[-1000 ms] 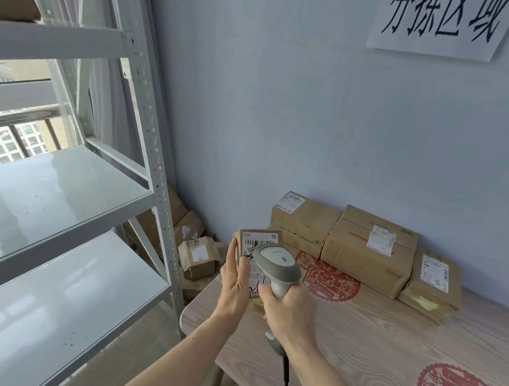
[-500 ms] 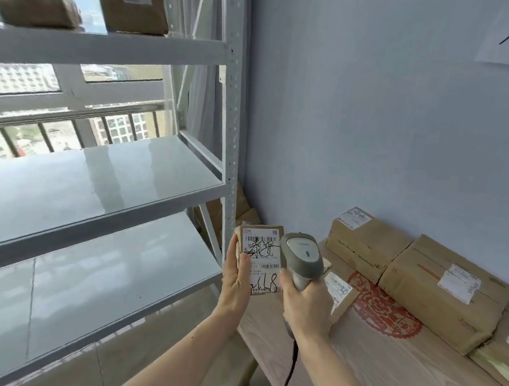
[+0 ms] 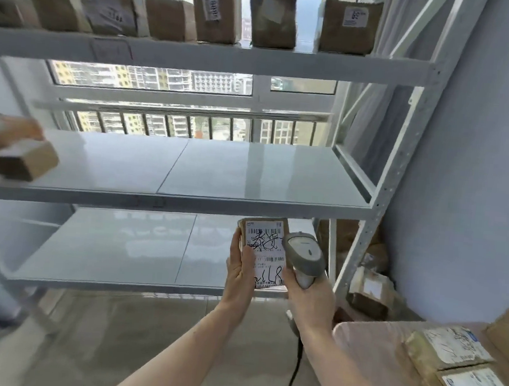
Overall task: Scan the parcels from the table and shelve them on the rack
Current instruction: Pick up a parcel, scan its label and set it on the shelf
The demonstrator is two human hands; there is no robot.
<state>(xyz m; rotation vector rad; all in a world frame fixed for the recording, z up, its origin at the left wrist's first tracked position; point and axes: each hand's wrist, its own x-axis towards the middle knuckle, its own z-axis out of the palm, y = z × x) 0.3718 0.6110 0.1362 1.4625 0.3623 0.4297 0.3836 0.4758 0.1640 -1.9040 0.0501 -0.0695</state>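
My left hand [image 3: 240, 271] holds a small brown parcel [image 3: 265, 249] upright by its left edge, its white label with black handwriting facing me. My right hand [image 3: 308, 299] grips a grey corded barcode scanner [image 3: 303, 255], whose head sits just right of the parcel's label. Both are in front of the white metal rack [image 3: 400, 162]. The rack's top shelf carries several brown parcels [image 3: 271, 17]. The middle shelf [image 3: 248, 174] and lower shelf [image 3: 119, 245] are bare in front of me. More labelled parcels [image 3: 452, 348] lie on the wooden table [image 3: 365, 350] at the lower right.
At the far left another person's hand [image 3: 2, 137] holds a brown box [image 3: 25, 162] over the middle shelf. Several boxes [image 3: 368, 289] are piled on the floor between rack and blue wall. A window with railings lies behind the rack.
My view has swung left from the table to face the rack. Parcel and scanner stay together in my hands. Another person's hand with a box has come into view at the left.
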